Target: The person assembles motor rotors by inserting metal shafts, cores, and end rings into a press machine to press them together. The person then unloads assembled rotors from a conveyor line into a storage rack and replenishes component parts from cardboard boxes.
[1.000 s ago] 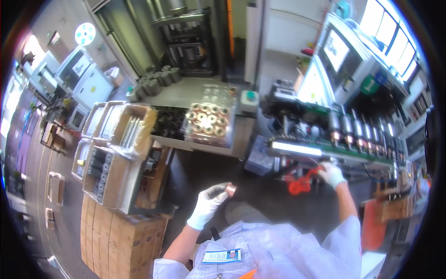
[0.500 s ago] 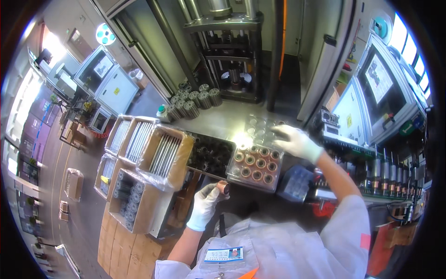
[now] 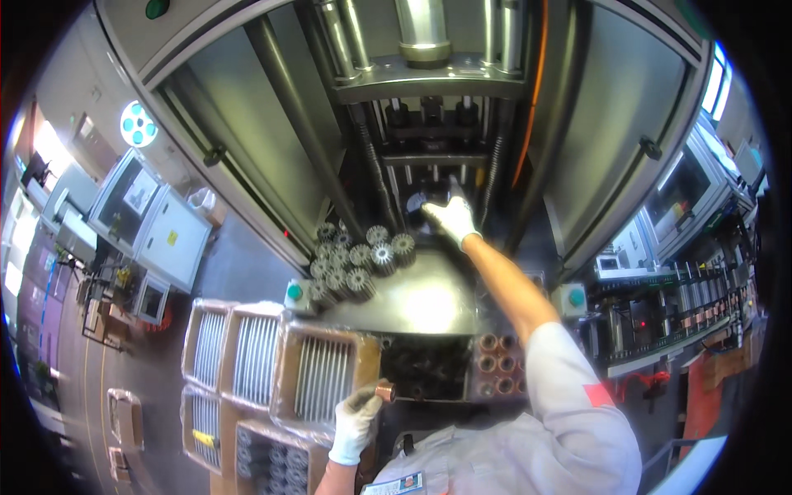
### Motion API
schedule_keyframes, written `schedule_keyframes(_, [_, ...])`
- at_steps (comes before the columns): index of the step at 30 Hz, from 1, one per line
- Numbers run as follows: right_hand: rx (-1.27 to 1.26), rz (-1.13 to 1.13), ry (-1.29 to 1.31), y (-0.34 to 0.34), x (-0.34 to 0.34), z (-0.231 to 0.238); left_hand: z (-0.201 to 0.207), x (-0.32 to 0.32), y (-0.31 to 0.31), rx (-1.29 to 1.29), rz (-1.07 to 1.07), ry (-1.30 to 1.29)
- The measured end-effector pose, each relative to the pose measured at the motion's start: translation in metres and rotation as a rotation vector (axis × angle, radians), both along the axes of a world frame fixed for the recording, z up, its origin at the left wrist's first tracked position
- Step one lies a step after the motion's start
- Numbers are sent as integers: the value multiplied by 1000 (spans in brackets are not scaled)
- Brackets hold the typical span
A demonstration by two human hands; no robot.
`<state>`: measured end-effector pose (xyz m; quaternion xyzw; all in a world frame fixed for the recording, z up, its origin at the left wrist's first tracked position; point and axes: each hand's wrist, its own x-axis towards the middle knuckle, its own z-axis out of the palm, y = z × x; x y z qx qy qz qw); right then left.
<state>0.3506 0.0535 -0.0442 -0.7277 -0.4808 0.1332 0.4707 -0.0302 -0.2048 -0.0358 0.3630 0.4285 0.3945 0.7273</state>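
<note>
My left hand (image 3: 355, 422), in a white glove, is closed around a copper commutator (image 3: 385, 391) just beyond the near edge of the bench. The commutator is a short ring-like cylinder, pinched at the fingertips. My right hand (image 3: 454, 219), also gloved, reaches far forward into the press (image 3: 429, 81), close to its lower tooling. Its thumb sticks out to the left; the other fingers are dim, so I cannot tell whether they grip anything. More copper commutators (image 3: 487, 363) stand in rows in a clear tray, partly hidden by my right arm.
Slotted metal cores (image 3: 360, 256) cluster on the press table (image 3: 404, 297), left of my right arm. Cartons of metal shafts (image 3: 324, 369) stand at the left. Dark parts (image 3: 422, 367) fill a bin at the front. Green-button boxes (image 3: 569, 300) flank the table.
My right hand has moved from above the commutator tray forward into the press. My left hand still holds the commutator. The view has shifted toward the press.
</note>
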Motion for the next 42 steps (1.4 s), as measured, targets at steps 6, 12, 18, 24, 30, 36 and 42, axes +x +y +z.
schedule_keyframes(6, [99,-87,157,41,0,-19,-16,-25,63,29,-90,153])
schedule_keyframes(12, [77,-56,262,44,-7,24,-16,6,144,314,-260,412])
schedule_keyframes(18, [-98,320,385,-69,-20,49,-15,128,241,1193,-237,573])
schedule_keyframes(24, [-559,361,-158,-251,14,91,-12,239,301,1653,-199,894])
schedule_keyframes(30, [-868,-473,-357,-411,172,71,-43,282,357,1744,-259,893])
schedule_keyframes(36, [-1013,-811,-417,-496,327,43,-19,302,344,1495,-622,1156])
schedule_keyframes(42, [-1115,-804,-393,-509,396,13,-30,299,375,1345,-679,993])
